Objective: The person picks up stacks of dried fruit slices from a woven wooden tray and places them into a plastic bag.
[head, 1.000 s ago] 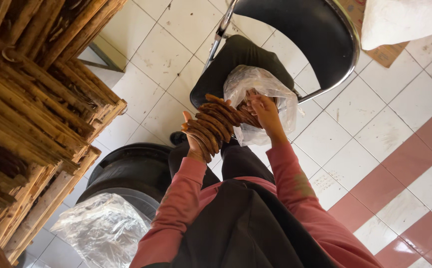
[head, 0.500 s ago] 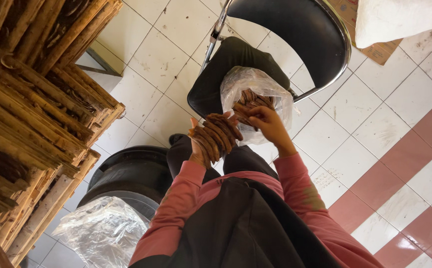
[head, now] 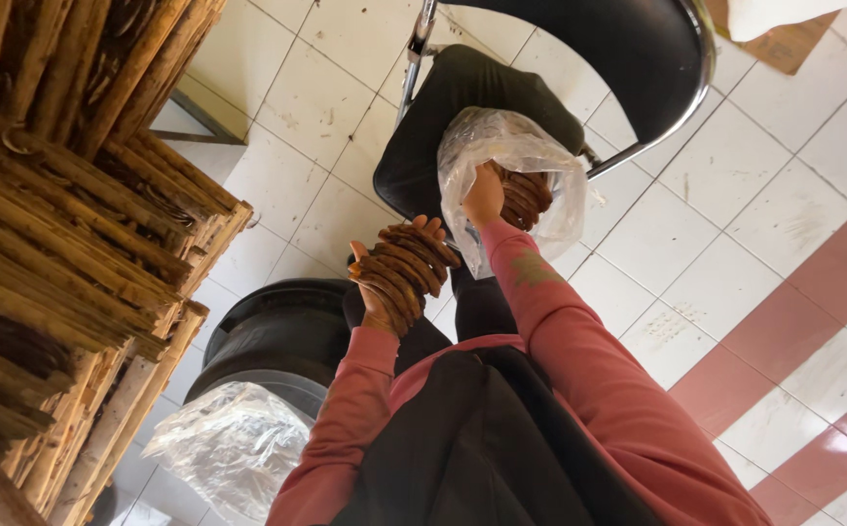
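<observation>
The right hand [head: 485,195] now reaches inside the clear plastic bag [head: 516,146], grip hidden; the left hand [head: 385,292], just beside, stays curled round a stack of brown sticks [head: 406,268].

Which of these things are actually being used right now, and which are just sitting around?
In use:
left hand holding a stack of brown sticks
right hand reaching into the clear plastic bag on the black chair

Just lying about:
wooden stick bundles
black bin
crumpled plastic
</observation>
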